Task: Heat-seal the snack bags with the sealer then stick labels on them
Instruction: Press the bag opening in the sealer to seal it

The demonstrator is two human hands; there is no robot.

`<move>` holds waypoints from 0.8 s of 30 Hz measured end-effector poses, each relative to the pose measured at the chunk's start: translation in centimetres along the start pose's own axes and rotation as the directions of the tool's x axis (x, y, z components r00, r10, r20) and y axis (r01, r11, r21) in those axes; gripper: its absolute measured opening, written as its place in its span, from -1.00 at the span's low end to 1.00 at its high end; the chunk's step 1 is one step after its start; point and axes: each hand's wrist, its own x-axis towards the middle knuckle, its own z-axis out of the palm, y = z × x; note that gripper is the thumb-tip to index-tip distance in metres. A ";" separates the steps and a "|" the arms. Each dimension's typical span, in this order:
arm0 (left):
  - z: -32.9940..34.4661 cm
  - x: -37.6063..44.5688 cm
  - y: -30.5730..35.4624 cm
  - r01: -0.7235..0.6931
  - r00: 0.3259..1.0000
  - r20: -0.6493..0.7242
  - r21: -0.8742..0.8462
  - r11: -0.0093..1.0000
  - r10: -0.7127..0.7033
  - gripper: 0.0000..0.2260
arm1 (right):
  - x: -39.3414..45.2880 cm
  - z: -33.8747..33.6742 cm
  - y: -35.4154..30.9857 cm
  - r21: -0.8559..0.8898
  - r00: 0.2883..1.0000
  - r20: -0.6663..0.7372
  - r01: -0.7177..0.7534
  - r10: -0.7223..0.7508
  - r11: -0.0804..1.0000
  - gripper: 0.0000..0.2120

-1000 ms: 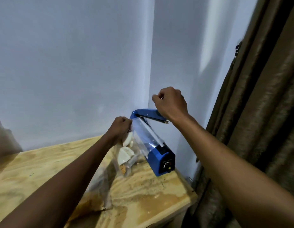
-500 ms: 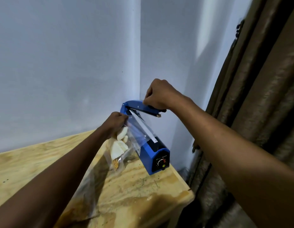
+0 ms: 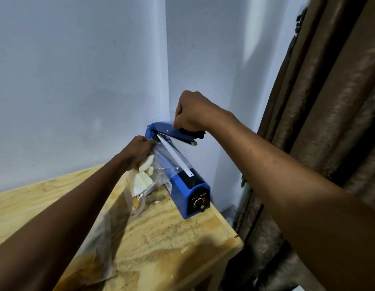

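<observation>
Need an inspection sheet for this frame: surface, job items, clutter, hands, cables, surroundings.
Surface: plywood table, stained and speckled, set into a wall corner.
Job's things: blue heat sealer at the table's right edge, its arm raised, dial facing the camera. Clear snack bag of pale pieces, its open top laid over the sealing strip. Labels: nothing seen.
Clutter: another clear bag lies near the front of the table, partly hidden by the left forearm.
Hands: left hand pinches the snack bag's top edge; right hand grips the sealer arm's handle.
Cables: nothing seen.
Surroundings: pale walls; brown curtain on the right.
</observation>
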 end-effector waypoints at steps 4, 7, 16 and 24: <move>0.0 0.2 -0.2 0.015 1.000 -0.010 -0.020 1.000 -0.015 -0.80 | 0.1 0.0 -0.1 -0.005 1.000 0.003 0.002 -0.002 1.000 -0.81; 0.1 0.2 -0.2 0.006 1.000 -0.006 -0.012 1.000 -0.007 -0.80 | 0.0 0.0 -0.1 -0.013 1.000 0.006 0.007 -0.007 1.000 -0.82; 0.2 0.2 0.1 -0.008 1.000 0.010 0.024 1.000 0.008 -0.79 | 0.0 0.2 -0.1 -0.026 1.000 0.004 0.010 -0.010 1.000 -0.82; 0.1 0.2 0.1 -0.010 1.000 0.026 0.036 0.999 0.009 -0.79 | 0.0 0.5 -0.2 -0.039 1.000 0.010 0.008 -0.007 0.999 -0.83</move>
